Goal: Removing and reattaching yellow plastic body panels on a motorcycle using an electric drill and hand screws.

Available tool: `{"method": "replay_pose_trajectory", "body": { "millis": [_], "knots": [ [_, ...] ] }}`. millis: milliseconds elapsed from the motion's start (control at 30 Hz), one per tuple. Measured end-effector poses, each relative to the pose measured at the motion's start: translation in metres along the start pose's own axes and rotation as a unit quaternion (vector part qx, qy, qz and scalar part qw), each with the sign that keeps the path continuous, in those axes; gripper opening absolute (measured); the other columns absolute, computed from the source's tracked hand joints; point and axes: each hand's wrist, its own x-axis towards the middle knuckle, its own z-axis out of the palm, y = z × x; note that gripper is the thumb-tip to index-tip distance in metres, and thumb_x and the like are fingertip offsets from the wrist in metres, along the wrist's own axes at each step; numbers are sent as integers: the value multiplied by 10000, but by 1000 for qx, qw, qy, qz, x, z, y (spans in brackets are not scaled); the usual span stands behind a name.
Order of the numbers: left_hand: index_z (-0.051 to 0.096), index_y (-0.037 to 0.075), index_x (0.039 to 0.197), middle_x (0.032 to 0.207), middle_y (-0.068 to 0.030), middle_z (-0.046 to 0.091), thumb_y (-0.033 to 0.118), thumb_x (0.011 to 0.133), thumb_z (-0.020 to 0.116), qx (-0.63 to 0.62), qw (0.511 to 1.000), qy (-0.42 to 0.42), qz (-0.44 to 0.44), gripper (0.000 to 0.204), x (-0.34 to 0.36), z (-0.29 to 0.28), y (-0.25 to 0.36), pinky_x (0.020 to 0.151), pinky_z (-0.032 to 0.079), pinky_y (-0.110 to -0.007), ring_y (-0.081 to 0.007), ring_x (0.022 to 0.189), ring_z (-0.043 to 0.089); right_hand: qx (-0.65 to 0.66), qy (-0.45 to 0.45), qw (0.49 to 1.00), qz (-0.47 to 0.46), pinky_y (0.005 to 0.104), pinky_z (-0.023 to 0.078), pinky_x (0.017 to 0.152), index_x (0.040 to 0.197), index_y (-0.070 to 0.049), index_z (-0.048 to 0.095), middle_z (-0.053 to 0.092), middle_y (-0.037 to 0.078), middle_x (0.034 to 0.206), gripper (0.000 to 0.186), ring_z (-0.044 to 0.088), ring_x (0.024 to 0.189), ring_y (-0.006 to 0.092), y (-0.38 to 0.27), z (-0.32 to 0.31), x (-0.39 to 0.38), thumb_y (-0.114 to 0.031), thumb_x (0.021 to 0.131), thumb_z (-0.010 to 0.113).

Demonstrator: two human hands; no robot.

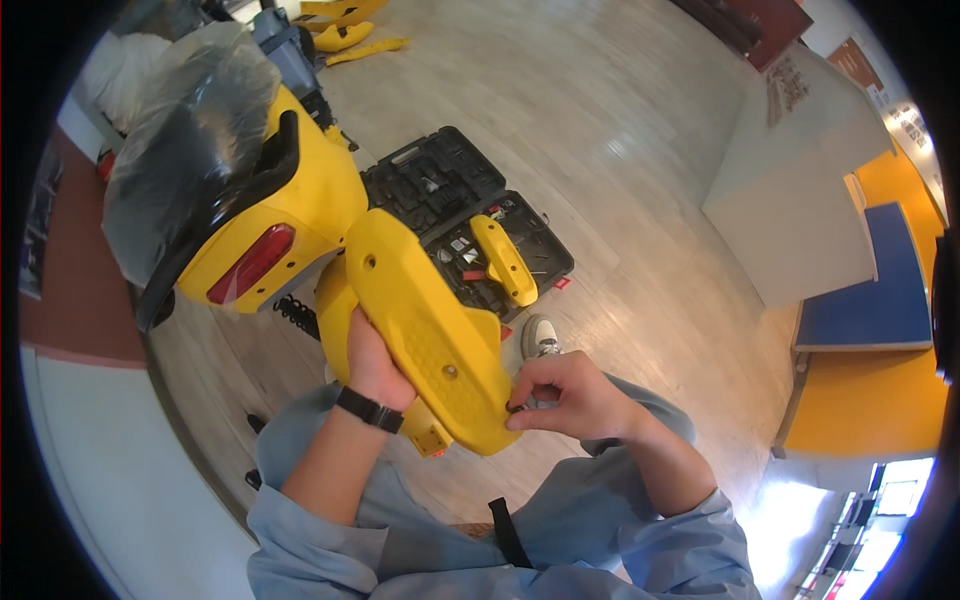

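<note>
Panel: the long yellow panel (pixel 425 325) is at the centre of the frame, slanting from upper left to lower right above the wearer's lap, with a round hole near its upper end and a dimpled patch lower down.
Left hand: it (pixel 378 368) grips the panel by its left edge, fingers passing out of sight behind; a black band (pixel 370 408) circles the wrist.
Right hand: it (pixel 572 395) is at the panel's lower right end, thumb and forefinger pinching a dark piece (pixel 516 408), perhaps a fastener, though it is too small and half covered to be sure.
Case: an open black case (pixel 455 180) lies on the floor (pixel 620 210), upper centre, with a smaller yellow panel (pixel 506 262) over its near half.
Scooter: the yellow body (pixel 325 195) fills the upper left, with a red light (pixel 252 263) and clear wrap (pixel 190 140) over the seat.
Loose parts: curved yellow pieces (pixel 343 38) lie at the top, left of centre.
Shoe: one (pixel 540 338) shows just beyond the right hand.
Right side: a pale cabinet (pixel 790 190) stands beside a blue panel (pixel 865 290).
</note>
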Motion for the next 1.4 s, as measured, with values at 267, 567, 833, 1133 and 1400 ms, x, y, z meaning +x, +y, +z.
{"method": "replay_pose_trajectory", "body": {
  "millis": [267,567,833,1133,1400],
  "knots": [
    [572,127,1242,1201,-77,651,470,1025,407,42,999,25,-11,438,-2,-12,3,952,515,-453,-276,1099,630,-28,24,996,-84,278,417,561,900,-47,713,642,39,782,195,550,634,145,6,8,1,-148,791,838],
    [572,117,1323,1301,-89,639,492,1015,456,32,999,-24,-12,498,5,-41,10,1005,500,-468,-289,1169,621,-63,-16,996,-56,345,481,621,932,-66,723,668,70,807,164,617,694,225,-3,5,8,-163,812,780],
    [572,112,1328,1312,-94,637,466,1026,449,6,1000,-7,-13,481,0,-46,13,1015,495,-465,-292,1170,622,-50,-60,989,-122,363,491,678,940,-38,720,649,87,854,142,632,762,245,-2,4,13,-106,823,762],
    [582,139,1297,1273,-82,648,536,1015,412,-20,1000,-15,17,515,4,-42,8,1007,493,-476,-293,1160,623,-108,2,983,-147,385,505,762,936,-33,677,643,92,895,137,630,871,276,-7,7,13,-68,829,755],
    [585,150,1298,1255,-83,652,601,976,426,-101,989,-102,32,576,16,-60,-14,993,489,-495,-310,1133,626,-159,60,971,-169,345,501,627,840,-41,646,580,66,779,165,616,727,230,-11,15,9,-84,788,796]
  ]
}}
